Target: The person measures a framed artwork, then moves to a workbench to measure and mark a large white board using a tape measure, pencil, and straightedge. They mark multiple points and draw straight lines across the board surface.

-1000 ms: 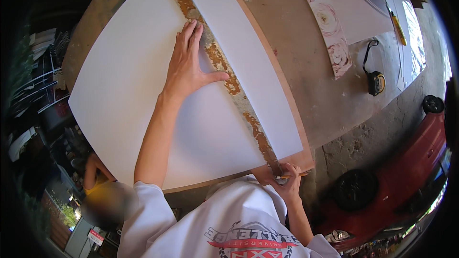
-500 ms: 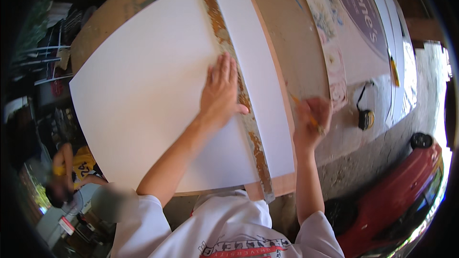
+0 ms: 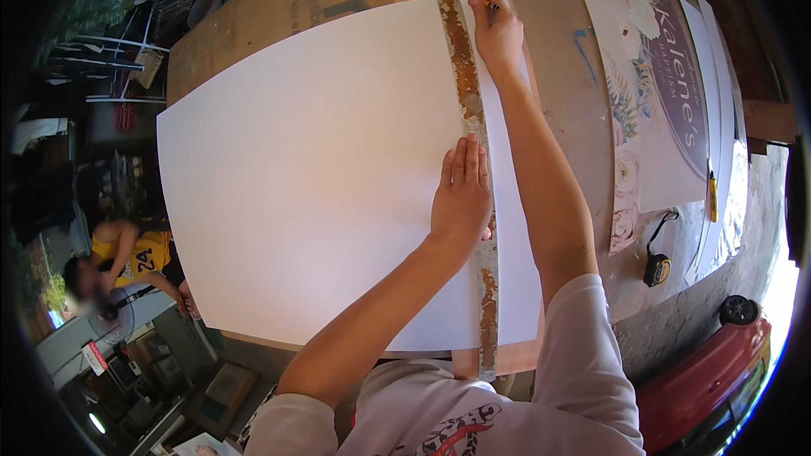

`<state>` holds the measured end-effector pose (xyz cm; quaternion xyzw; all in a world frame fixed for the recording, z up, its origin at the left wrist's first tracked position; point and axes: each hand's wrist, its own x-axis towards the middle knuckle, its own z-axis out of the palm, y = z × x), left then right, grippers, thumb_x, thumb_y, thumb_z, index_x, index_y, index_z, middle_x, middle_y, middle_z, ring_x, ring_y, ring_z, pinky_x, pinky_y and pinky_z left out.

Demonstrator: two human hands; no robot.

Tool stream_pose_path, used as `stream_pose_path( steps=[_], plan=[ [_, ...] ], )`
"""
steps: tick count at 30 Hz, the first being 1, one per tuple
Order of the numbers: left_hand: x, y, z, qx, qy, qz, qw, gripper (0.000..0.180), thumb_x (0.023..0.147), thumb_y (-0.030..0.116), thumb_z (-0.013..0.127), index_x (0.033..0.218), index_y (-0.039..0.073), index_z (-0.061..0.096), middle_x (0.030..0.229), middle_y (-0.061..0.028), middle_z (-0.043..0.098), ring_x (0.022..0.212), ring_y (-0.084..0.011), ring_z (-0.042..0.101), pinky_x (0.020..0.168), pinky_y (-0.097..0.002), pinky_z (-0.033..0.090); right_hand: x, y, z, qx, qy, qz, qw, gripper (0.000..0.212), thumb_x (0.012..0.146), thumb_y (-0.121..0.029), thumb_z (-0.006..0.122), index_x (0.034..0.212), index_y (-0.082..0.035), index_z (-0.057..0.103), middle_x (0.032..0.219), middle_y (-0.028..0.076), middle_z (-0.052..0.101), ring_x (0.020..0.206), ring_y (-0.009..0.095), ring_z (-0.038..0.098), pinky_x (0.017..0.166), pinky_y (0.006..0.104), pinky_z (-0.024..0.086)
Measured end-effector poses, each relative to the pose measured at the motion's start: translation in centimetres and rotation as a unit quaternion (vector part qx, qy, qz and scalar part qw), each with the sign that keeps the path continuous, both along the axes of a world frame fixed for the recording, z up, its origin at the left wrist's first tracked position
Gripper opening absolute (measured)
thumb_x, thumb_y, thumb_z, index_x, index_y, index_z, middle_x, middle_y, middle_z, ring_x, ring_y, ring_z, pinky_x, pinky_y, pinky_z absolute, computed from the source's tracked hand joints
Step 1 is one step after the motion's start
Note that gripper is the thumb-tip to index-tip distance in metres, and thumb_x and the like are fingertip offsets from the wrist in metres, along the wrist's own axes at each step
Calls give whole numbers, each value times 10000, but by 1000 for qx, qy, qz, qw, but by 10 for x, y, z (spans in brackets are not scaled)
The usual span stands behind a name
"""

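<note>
A large white sheet (image 3: 304, 186) lies over the brown work surface (image 3: 553, 42). Across its right part runs a long flat metal straightedge (image 3: 464, 67), its paint worn and rusty. My left hand (image 3: 461, 194) rests flat on the sheet and the straightedge, fingers stretched out. At the sheet's far edge, just right of the straightedge, my right hand (image 3: 500, 40) is closed around a pencil (image 3: 493, 6). The pencil's tip is close to the straightedge; whether it touches the sheet I cannot tell.
To the right lie a printed floral sheet (image 3: 623, 101), a yellow cutter knife (image 3: 713, 197) and a black-and-yellow tape measure (image 3: 656, 269). A red car (image 3: 710, 380) stands at lower right. A person in a yellow jersey (image 3: 150, 255) is at the left.
My right hand with the pencil has moved from beside the sheet's right edge to its far edge. My left hand stays flat on the straightedge. The whole view has shifted.
</note>
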<state>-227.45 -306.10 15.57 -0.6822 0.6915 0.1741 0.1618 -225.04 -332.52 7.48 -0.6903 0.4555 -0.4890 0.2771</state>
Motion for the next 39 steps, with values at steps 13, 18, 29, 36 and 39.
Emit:
stream_pose_path(
  steps=[13, 18, 29, 36, 39],
  plan=[
    [3, 4, -2, -49, 20, -5, 999, 1394, 526, 562, 911, 1529, -157, 262, 1639, -320, 205, 1542, -382, 238, 1281, -473, 181, -7, 6, 3, 8, 98, 16, 995, 270, 1007, -355, 612, 1088, -133, 744, 944, 152, 752, 902, 367, 707, 816, 442, 539],
    [9, 1, 0, -18, 68, 10, 997, 1408, 527, 527, 927, 1543, -148, 225, 1646, -314, 192, 1550, -390, 206, 1285, -492, 155, -82, 98, 16, -26, 160, 65, 985, 191, 995, -215, 625, 1054, -78, 746, 1012, 156, 739, 1021, 368, 674, 944, 464, 487],
    [13, -1, -6, -13, 35, -11, 999, 1437, 576, 676, 865, 1581, -92, 184, 1679, -263, 143, 1576, -350, 127, 1281, -541, 77, -283, 441, 93, 203, 214, 79, 952, 165, 929, -39, 661, 1076, -41, 737, 1097, 150, 711, 1143, 345, 638, 964, 441, 495],
    [11, 5, -6, -37, 36, -4, 999, 1376, 611, 654, 866, 1582, -72, 214, 1676, -254, 173, 1572, -342, 157, 1271, -545, 117, -341, 540, 145, 194, 333, -73, 920, 140, 883, -20, 677, 1021, -39, 675, 980, 126, 591, 960, 333, 586, 858, 428, 459],
    [12, 32, -10, -119, 84, 28, 989, 1145, 756, 558, 831, 1556, -65, 300, 1657, -271, 219, 1560, -359, 196, 1256, -570, 147, -314, 544, 125, 308, 270, -103, 907, 234, 891, -37, 664, 1120, -15, 625, 1021, 171, 596, 980, 387, 605, 856, 462, 491]
  ],
)
